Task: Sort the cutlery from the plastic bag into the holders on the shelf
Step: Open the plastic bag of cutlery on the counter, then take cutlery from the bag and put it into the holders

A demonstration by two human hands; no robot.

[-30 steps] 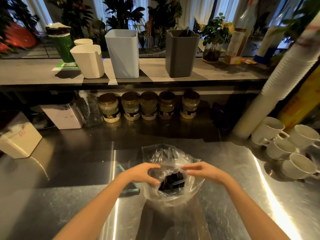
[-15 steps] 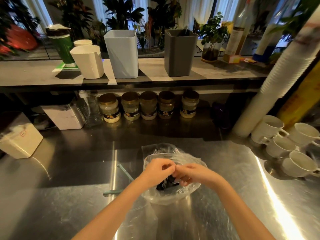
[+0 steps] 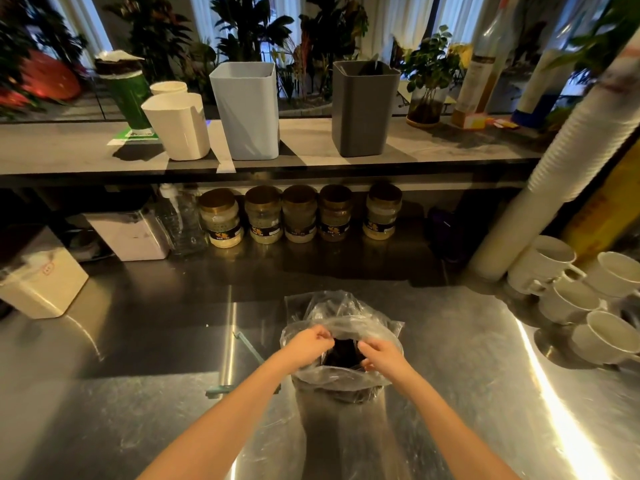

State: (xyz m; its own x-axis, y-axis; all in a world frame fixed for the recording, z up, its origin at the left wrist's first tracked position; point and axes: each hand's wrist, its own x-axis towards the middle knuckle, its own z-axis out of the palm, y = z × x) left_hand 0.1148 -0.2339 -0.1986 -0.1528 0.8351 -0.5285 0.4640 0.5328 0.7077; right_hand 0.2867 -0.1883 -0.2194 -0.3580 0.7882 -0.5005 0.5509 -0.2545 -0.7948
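One clear plastic bag (image 3: 346,317) stands on the steel counter (image 3: 138,341), and everything else is placed from it. The left hand (image 3: 310,344) pinches the bag's rim on its left side and the right hand (image 3: 382,353) has its fingers curled over the rim on its right side, so the mouth is held apart between them. Inside the bag lies the cutlery (image 3: 343,355), a dark heap whose pieces cannot be counted. Beyond the bag and above it, the shelf (image 3: 69,147) carries three holders: a white holder (image 3: 176,129) to the far left, a light blue holder (image 3: 247,112) left of the bag's line, and a dark grey holder (image 3: 362,109) straight beyond it, with what may be one handle showing at its rim. Under the shelf, directly beyond the bag, five jars (image 3: 298,214) stand in a row, each with a gold lid and a dark label band; the print is too small to read. Far left of the bag sits a white box (image 3: 46,282) bearing a small red mark, unreadable. Right of the bag are four white mugs (image 3: 571,303), close together.
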